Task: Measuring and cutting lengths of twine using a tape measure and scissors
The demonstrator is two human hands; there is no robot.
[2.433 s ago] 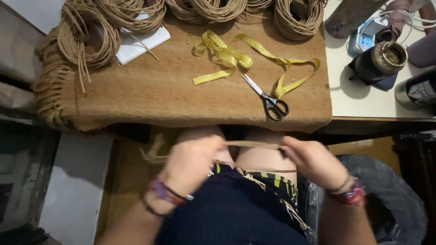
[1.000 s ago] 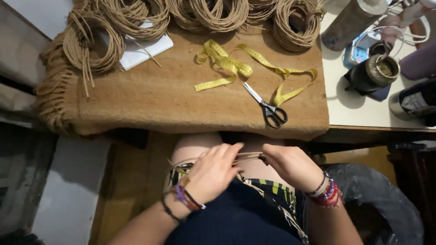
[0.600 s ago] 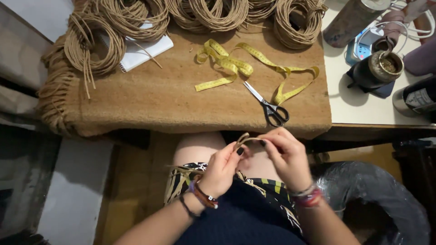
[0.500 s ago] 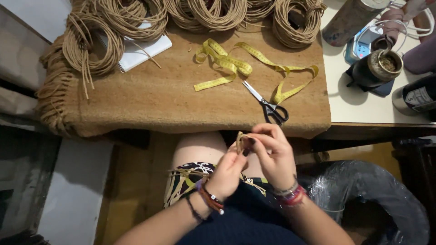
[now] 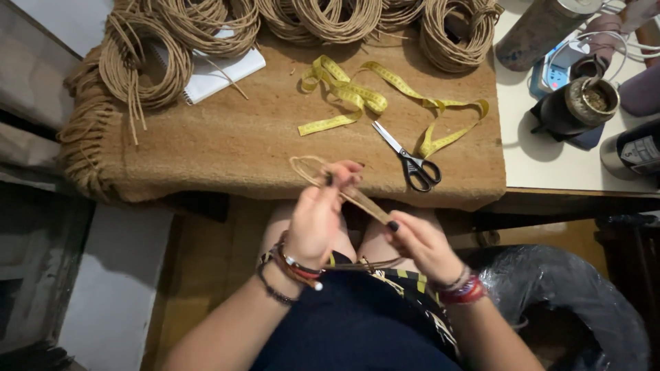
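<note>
A bundle of jute cords (image 5: 357,199) is pinched at its looped end by the closed left hand (image 5: 317,218) and gripped lower down by the closed right hand (image 5: 421,242); scissors (image 5: 409,159) lie just beyond the hands.

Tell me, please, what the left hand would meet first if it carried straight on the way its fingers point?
Probably the brown mat on the table edge, just beyond the cord loop the left hand holds; depth is unclear.

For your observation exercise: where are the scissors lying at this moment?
In the head view, the scissors lie on the brown woven mat, right of centre near its front edge, blades beside the yellow tape measure, just beyond the right hand.
</note>
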